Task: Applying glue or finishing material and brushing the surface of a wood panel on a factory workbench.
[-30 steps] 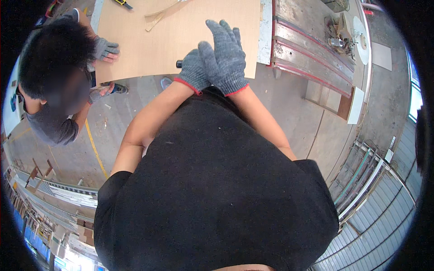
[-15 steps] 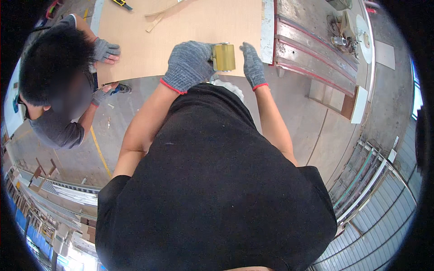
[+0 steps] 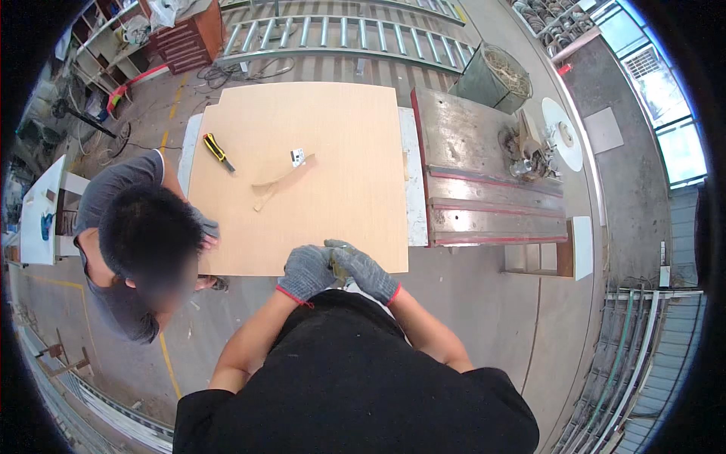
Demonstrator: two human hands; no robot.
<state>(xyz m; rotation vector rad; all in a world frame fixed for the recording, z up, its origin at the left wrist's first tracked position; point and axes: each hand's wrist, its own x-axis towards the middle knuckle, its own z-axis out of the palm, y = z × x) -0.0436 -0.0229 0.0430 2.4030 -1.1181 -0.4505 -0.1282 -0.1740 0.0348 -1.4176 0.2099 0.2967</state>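
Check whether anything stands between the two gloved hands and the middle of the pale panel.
Nothing visible blocks the near part of the panel, straight ahead of the left hand and right hand. Around the middle, a thin curved strip lies in the way, with a small black-and-white piece toward its far end.

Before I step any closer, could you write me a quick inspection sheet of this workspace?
Surface: pale wooden board, lying flat.
Job's things: the board; anything between the hands is too hidden to name.
Clutter: yellow-and-black knife, thin curled strips and a small black-and-white card on the board.
Hands: left hand and right hand, both gloved, close together at the near edge.
Cables: dark cables on the floor beyond the board.
Surroundings: co-worker at the left; metal-topped bench and greenish bin to the right; roller frame beyond.
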